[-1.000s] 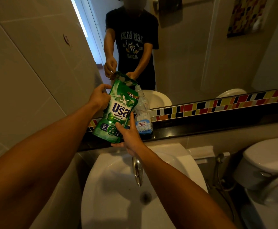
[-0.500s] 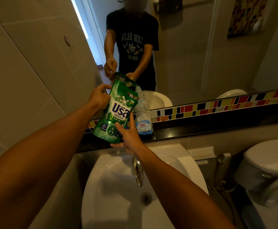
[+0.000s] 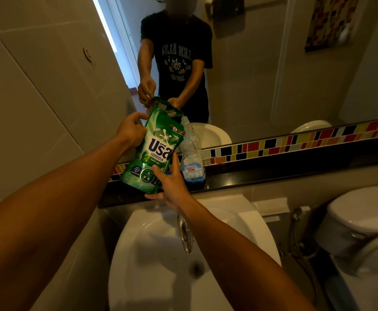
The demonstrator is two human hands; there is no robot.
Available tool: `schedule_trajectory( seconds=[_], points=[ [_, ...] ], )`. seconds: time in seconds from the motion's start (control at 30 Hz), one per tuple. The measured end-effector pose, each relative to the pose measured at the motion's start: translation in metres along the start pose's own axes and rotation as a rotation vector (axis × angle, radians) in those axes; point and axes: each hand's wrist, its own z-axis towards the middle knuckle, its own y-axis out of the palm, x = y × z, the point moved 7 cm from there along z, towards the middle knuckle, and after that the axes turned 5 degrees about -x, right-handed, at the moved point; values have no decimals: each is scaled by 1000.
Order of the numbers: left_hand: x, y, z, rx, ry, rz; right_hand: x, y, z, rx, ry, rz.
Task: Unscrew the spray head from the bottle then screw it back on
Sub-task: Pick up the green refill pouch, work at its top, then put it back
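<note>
A clear plastic bottle (image 3: 191, 158) with a blue-and-white label stands upright on the black ledge (image 3: 273, 173) under the mirror. Its neck is bare, and no spray head shows in view. A green refill pouch (image 3: 155, 151) is tilted with its top corner over the bottle's mouth. My left hand (image 3: 130, 131) grips the pouch's upper left edge. My right hand (image 3: 170, 182) supports the pouch's bottom corner from below. Whether anything is flowing from the pouch cannot be made out.
A white basin (image 3: 239, 223) with a chrome tap (image 3: 184, 234) lies below the ledge. A toilet cistern (image 3: 361, 218) and a hose stand at the right. A tiled wall closes the left side. The mirror (image 3: 262, 75) reflects a person holding the pouch.
</note>
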Motion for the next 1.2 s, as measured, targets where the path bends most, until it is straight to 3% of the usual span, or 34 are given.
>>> schedule_trajectory(
  seconds=[1.2],
  points=[
    [6,-7,3,-26,13,37,-9,11,-6,-42,-14,21]
  ],
)
